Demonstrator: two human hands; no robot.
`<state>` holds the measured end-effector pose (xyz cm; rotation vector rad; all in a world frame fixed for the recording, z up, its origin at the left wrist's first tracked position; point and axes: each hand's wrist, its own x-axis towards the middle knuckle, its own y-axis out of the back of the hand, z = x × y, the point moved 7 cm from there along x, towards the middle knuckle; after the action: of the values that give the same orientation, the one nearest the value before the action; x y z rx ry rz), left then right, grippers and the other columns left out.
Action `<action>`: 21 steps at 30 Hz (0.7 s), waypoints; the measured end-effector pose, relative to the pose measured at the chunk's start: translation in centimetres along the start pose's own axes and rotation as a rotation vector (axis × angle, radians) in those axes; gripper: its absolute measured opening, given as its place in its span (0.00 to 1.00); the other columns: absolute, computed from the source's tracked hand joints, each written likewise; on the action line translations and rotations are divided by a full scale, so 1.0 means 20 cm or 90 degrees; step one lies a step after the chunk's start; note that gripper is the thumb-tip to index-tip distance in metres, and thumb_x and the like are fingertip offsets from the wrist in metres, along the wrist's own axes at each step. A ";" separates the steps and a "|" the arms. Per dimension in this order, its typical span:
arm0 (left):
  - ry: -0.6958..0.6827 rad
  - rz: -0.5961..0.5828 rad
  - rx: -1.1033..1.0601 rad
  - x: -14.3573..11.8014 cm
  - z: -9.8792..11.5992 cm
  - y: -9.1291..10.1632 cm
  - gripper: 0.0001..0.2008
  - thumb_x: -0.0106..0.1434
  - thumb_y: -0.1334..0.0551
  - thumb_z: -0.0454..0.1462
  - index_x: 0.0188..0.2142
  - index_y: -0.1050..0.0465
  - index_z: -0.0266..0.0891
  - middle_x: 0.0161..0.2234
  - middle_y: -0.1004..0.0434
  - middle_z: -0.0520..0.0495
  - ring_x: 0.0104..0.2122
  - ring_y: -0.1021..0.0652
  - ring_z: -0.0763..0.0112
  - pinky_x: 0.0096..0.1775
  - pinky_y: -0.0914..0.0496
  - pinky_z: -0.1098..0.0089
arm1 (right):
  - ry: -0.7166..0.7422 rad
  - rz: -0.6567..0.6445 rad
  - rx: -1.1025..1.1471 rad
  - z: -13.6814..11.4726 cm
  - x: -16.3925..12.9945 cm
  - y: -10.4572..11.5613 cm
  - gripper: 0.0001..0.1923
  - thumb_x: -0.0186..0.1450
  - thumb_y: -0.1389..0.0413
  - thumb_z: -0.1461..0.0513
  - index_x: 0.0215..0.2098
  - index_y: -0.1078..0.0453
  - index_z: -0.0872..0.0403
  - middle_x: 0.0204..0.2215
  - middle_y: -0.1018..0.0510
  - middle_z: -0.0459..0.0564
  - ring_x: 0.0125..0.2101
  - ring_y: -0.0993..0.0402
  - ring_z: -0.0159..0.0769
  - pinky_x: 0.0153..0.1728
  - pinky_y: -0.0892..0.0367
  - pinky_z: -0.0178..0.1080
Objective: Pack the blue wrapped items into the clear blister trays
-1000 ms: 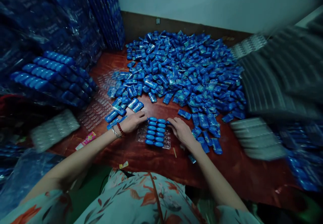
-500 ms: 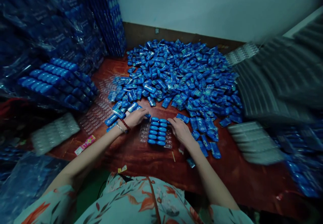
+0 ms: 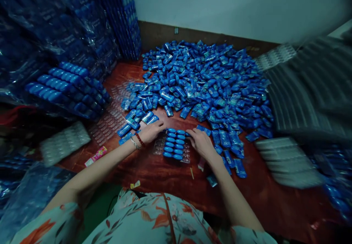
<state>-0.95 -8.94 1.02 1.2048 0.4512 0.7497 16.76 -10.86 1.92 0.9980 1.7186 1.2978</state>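
Note:
Two columns of glossy blue oblong pieces sit on a clear plastic blister tray in front of me. At the tray's upper left corner is my left hand, its fingers closed together with a bit of blue at the tips. My right hand is at the upper right side, thumb and fingers pinched on a blue oblong piece beside the top rows. Much of what each hand holds is hidden by the fingers. Loose blue packets lie close to my right hand, others beyond my left.
A large heap of blue packets covers the back of the red-brown table. Stacked filled trays stand at left, with flat clear trays near them. More trays are piled at right. A pink wrapper lies front left.
The view has shifted slightly, so the table contents appear a little further right. Both hands stay at the top of the tray, with only slight finger movement.

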 end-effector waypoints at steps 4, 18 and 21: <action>-0.006 0.090 -0.045 -0.04 -0.03 0.02 0.10 0.65 0.49 0.33 0.44 0.33 0.37 0.40 0.31 0.43 0.39 0.30 0.67 0.39 0.33 0.69 | 0.049 0.009 0.212 0.03 0.00 0.09 0.17 0.68 0.55 0.57 0.50 0.33 0.52 0.44 0.25 0.52 0.46 0.31 0.39 0.46 0.39 0.41; 0.018 0.237 -0.009 -0.10 0.04 -0.05 0.16 0.68 0.58 0.33 0.46 0.34 0.35 0.33 0.32 0.44 0.33 0.30 0.69 0.34 0.31 0.69 | 0.137 -0.379 0.173 -0.32 0.70 -0.22 0.07 0.53 0.43 0.70 0.29 0.24 0.59 0.22 0.23 0.46 0.26 0.30 0.32 0.29 0.39 0.30; 0.024 0.233 0.003 -0.10 0.05 -0.06 0.17 0.69 0.58 0.34 0.46 0.34 0.34 0.32 0.32 0.44 0.33 0.30 0.68 0.34 0.32 0.68 | 0.157 -0.394 0.183 -0.33 0.69 -0.25 0.07 0.53 0.44 0.71 0.27 0.24 0.59 0.21 0.25 0.45 0.26 0.32 0.31 0.28 0.40 0.30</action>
<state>-1.22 -11.26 0.02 1.2960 0.2644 1.0863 4.37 -1.78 -3.12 0.3918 2.2144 0.8044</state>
